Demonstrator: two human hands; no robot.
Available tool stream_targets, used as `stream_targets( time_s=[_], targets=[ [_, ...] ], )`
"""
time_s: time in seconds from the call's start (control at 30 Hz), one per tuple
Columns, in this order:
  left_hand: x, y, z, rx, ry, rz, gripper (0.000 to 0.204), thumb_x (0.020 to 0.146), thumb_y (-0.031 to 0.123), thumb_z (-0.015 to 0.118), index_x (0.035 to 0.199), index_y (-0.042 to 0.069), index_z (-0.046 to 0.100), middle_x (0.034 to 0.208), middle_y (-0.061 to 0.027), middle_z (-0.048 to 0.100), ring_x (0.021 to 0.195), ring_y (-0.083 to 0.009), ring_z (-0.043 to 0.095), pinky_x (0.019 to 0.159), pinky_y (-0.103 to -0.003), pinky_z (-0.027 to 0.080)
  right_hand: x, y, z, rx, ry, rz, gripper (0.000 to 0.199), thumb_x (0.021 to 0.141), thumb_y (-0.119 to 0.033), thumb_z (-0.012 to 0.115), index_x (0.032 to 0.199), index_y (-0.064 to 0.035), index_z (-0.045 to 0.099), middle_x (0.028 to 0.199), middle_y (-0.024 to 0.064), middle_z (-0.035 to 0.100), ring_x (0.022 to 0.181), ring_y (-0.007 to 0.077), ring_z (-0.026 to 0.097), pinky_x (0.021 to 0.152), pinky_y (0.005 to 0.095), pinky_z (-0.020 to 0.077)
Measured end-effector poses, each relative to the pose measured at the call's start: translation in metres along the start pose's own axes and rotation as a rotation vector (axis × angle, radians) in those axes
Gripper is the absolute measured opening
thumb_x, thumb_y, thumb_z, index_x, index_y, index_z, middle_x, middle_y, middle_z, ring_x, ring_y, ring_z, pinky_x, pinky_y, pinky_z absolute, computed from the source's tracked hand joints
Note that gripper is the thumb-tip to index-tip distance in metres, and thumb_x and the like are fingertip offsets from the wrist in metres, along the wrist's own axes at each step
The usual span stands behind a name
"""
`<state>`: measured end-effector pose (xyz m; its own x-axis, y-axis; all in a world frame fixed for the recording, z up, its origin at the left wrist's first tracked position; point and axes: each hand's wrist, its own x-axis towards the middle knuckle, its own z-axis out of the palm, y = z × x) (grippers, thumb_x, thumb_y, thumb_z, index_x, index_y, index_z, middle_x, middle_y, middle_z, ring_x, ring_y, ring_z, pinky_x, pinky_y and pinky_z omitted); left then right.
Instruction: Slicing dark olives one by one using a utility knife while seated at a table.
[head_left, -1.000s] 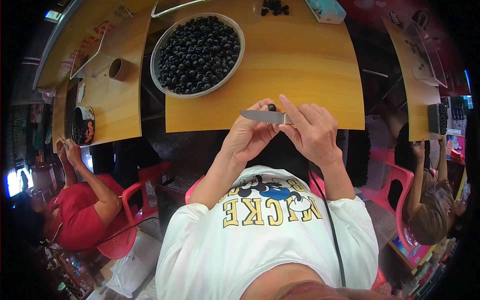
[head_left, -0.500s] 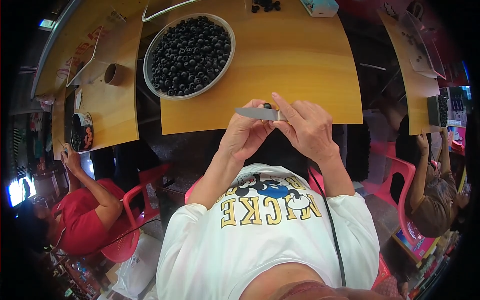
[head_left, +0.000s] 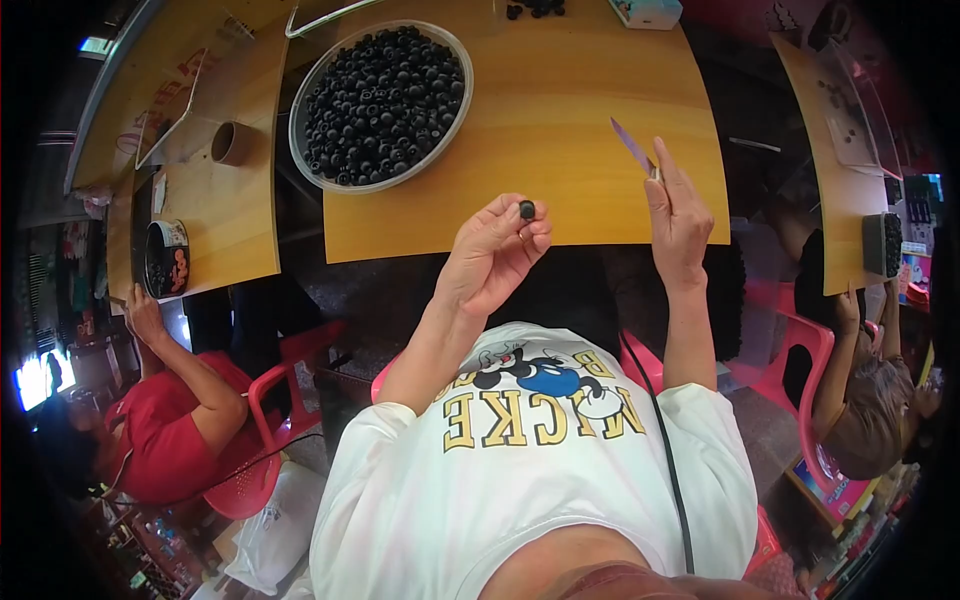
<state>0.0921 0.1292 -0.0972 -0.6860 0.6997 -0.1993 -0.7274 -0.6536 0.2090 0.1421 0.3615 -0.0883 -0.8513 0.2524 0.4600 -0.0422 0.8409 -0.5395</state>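
Note:
Near the table's front edge, my left hand [head_left: 497,250] pinches a small dark round berry [head_left: 527,209] between thumb and fingertips, like a blueberry in looks. Farther right, my right hand [head_left: 682,222] is closed on a small knife [head_left: 632,145]. Its thin blade points up and to the left, and my fingers hide most of the handle. The knife is apart from the berry. Beyond my left hand stands a round clear bowl [head_left: 461,128], heaped with more of these dark berries [head_left: 385,105].
Several loose dark berries [head_left: 537,9] and a pale blue-white box [head_left: 648,12] lie at the far edge of the wooden table [head_left: 570,110]. A person in red [head_left: 180,430] sits left at another table beside a brown cup [head_left: 231,145]; another person [head_left: 868,395] sits right.
My right hand has drawn the knife away from the berry, to the right, and turned the blade upward. My left hand stays nearly in place, still pinching the berry.

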Motion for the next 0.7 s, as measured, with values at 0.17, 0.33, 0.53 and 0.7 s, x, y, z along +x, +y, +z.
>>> stream_targets(
  time_s=[0.17,0.33,0.53,0.7],
  targets=[
    [-0.002,0.002,0.007,-0.006,0.031,-0.009,0.019,0.093,0.008,0.059,0.109,-0.002,0.057,0.098,-0.0106,0.057,0.085,-0.0153,0.055,0.079,-0.028,0.052,-0.006,-0.003,0.019,0.025,-0.027,0.053,0.038,0.098,-0.025,0.053,0.129,-0.0029,0.058,0.099,0.0177,0.067,0.083,0.0302,0.065,0.072,0.0344,0.0492],
    [-0.016,0.019,0.013,0.087,-0.042,-0.025,0.018,0.095,0.009,0.058,0.109,-0.001,0.057,0.102,-0.0118,0.058,0.081,-0.0145,0.057,0.075,-0.027,0.053,-0.013,0.006,0.039,0.012,-0.094,0.101,0.037,0.098,-0.025,0.053,0.127,-0.0035,0.058,0.095,0.0162,0.066,0.084,0.0311,0.064,0.071,0.0356,0.0488],
    [-0.018,0.09,0.031,0.675,-0.085,0.256,0.013,0.093,0.006,0.057,0.102,-0.003,0.063,0.095,-0.0094,0.062,0.071,-0.0099,0.058,0.063,-0.019,0.049,-0.018,0.013,0.048,-0.039,-0.065,0.06,0.035,0.097,-0.023,0.055,0.127,-0.0048,0.059,0.086,0.0132,0.063,0.075,0.0281,0.062,0.066,0.0357,0.0476],
    [0.023,0.14,0.062,1.506,0.165,0.433,0.022,0.093,0.007,0.056,0.112,0.001,0.066,0.085,-0.0019,0.054,0.07,-0.009,0.051,0.06,-0.022,0.039,-0.02,0.013,0.053,-0.138,-0.04,-0.007,0.036,0.096,-0.024,0.056,0.127,-0.0054,0.059,0.079,0.0115,0.06,0.069,0.0273,0.06,0.062,0.0372,0.0467]
  ],
)
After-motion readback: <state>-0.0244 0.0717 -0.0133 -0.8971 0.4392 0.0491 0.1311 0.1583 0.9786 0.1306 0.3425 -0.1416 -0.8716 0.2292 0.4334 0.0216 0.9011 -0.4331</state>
